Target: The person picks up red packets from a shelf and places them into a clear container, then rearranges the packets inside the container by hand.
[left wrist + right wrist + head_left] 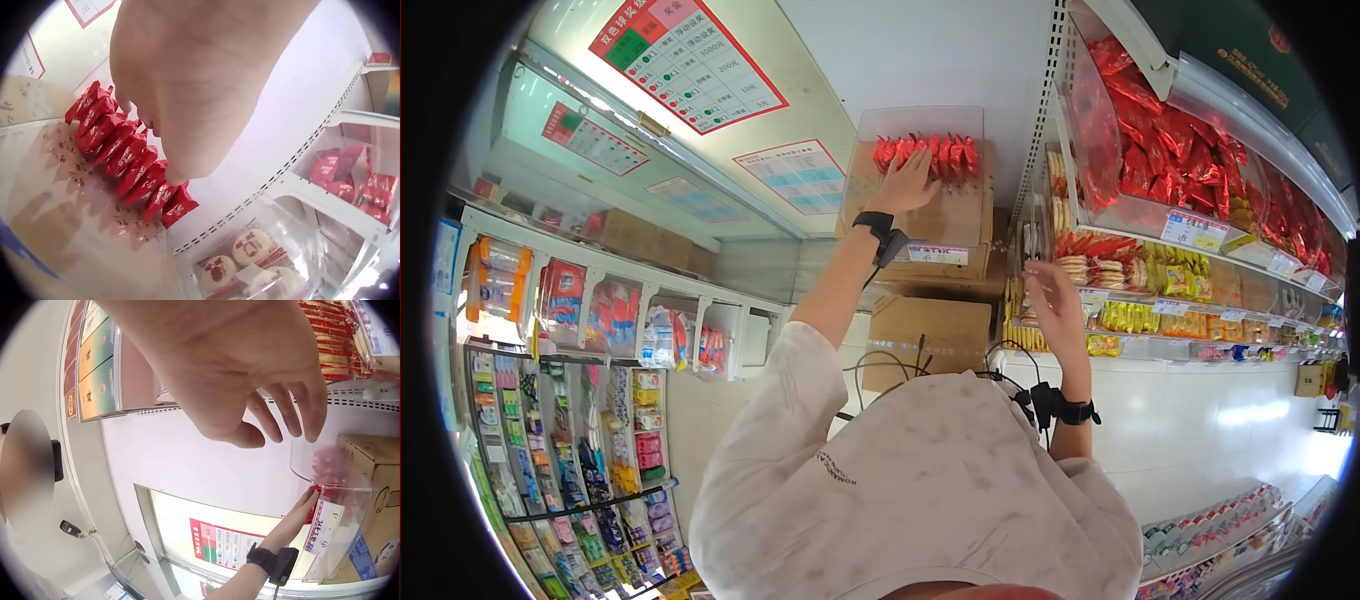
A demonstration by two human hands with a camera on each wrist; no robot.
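A row of small red packets stands side by side in a clear plastic bin. My left hand reaches over this row, fingers extended onto the packets near the middle. From the left wrist view, the palm covers the packets' upper ends, and the fingertips are partly hidden behind it. To the right, my right hand hangs in the air beside the shelf rack, its fingers loosely bent and nothing between them. The right wrist view shows that hand with spread, relaxed fingers above the bin's level.
A price label is on the bin's front. Below stands a cardboard box. Shelves on the right hold red bags and wrapped snacks. Packaged goods hang at left. Cables cross near the body.
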